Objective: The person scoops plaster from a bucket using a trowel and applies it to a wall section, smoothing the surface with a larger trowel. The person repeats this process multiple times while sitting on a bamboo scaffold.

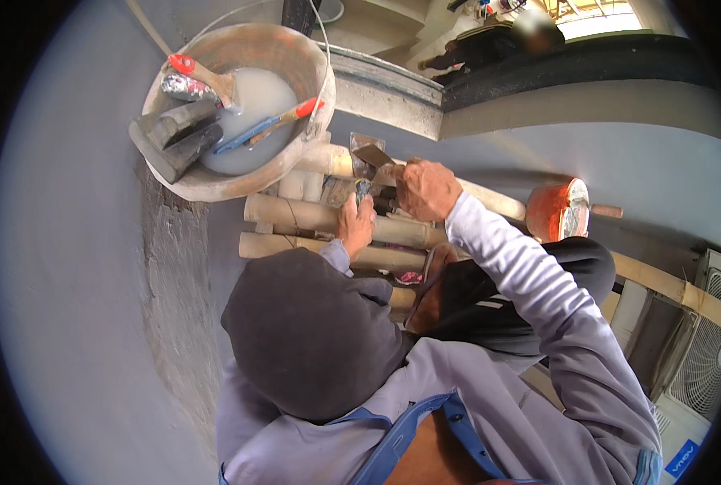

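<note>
My left hand [356, 222] is closed around the dark handle of a scraper [363, 188], its flat metal blade pointing away from me. Closed too, my right hand [428, 190] grips a putty knife [373, 155], whose blade lies over or against the scraper's blade; whether they touch I cannot tell. Both tools are above bamboo poles [336, 234]. Up and to the left of my hands hangs or stands a bucket [316, 133] of cloudy whitish water. In it are a red-tipped brush [203, 77], a blue-and-red handled tool [267, 128] and dark blocky tools [183, 133].
An orange-red pot [548, 212] with a wooden handle sticking out is at the right. My knees are bent over the bamboo. Outdoor air-conditioner units [700, 368] are lower right. Grey walls [69, 242] flank me; another person [498, 48] is beyond the ledge [385, 85].
</note>
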A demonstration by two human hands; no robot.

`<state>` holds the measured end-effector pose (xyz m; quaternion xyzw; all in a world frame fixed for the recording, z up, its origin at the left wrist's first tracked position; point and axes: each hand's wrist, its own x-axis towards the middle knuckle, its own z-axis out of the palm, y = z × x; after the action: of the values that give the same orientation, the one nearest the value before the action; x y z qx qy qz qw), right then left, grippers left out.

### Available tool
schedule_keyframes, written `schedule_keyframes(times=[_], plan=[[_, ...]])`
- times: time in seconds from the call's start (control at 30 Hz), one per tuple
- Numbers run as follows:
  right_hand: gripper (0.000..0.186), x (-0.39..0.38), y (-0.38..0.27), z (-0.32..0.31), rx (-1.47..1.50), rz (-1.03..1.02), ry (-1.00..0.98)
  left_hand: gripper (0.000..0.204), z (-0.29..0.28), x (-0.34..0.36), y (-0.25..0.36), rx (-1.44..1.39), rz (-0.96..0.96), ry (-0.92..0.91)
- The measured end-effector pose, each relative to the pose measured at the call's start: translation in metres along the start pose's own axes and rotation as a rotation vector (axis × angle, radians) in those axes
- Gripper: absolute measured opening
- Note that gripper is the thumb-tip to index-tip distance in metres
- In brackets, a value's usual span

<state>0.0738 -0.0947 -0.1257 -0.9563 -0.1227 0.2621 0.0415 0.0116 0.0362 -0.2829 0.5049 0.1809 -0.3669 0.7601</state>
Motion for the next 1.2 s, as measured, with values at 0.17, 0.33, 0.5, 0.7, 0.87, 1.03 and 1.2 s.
schedule_keyframes(times=[0.17,0.33,0.5,0.7,0.87,1.03,1.2], plan=[[0.033,-0.013,0.0,0.013,0.014,-0.015,0.084,0.022,0.0,-0.003,-0.003,-0.021,0.02,0.067],[0.031,0.007,-0.001,0.008,-0.014,-0.027,0.028,0.022,0.003,-0.009,0.005,-0.029,-0.023,0.045],[0.034,-0.008,-0.012,0.002,0.026,0.031,-0.057,0.017,-0.008,0.006,-0.026,0.09,0.101,0.066],[0.035,-0.011,-0.006,0.009,0.015,0.027,-0.054,0.015,-0.007,0.001,-0.015,-0.015,0.018,0.009],[0.037,0.0,-0.002,-0.008,0.024,0.046,-0.114,0.017,0.0,-0.008,-0.007,-0.07,-0.008,0.042],[0.037,-0.026,-0.008,0.015,-0.003,0.034,0.03,0.016,-0.007,-0.001,-0.023,-0.153,-0.025,-0.041],[0.034,-0.003,-0.003,0.004,0.016,0.033,-0.075,0.015,0.009,-0.008,-0.011,-0.121,-0.039,0.025]])
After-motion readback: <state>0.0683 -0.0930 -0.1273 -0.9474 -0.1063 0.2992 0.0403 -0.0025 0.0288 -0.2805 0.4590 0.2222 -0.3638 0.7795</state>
